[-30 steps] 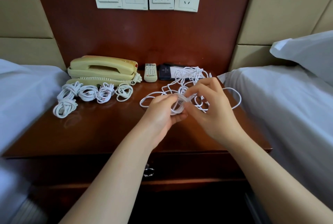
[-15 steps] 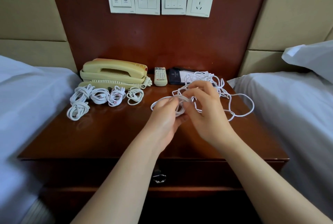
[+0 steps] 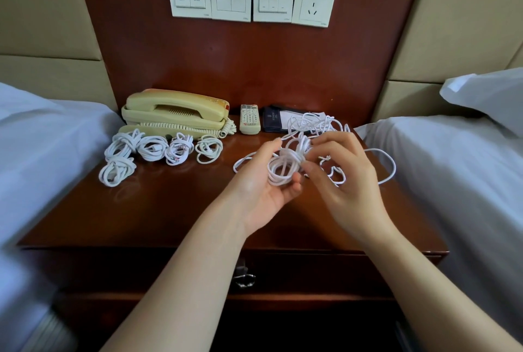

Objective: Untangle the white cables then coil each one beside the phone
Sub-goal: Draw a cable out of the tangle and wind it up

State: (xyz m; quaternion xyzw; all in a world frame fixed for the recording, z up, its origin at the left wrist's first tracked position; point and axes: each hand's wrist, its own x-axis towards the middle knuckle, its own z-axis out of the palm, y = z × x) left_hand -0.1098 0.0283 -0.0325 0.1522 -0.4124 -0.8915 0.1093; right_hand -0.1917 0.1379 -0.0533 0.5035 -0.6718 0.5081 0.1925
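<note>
Since a second ago my left hand (image 3: 263,184) has rolled palm-up, baring the white cable coil (image 3: 284,166) it cradles between thumb and curled fingers. My right hand (image 3: 349,182) pinches the strand wound round the coil's waist, so I judge this one nearly tied off. Its loops look even, cinched midway. Beyond my right fingers lies the loose tangle (image 3: 314,125). Left of my left hand, finished coils (image 3: 158,150) sit beside the phone (image 3: 175,112).

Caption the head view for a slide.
Left hand holds a white cable coil, right hand pinches it; finished coils beside the phone.
</note>
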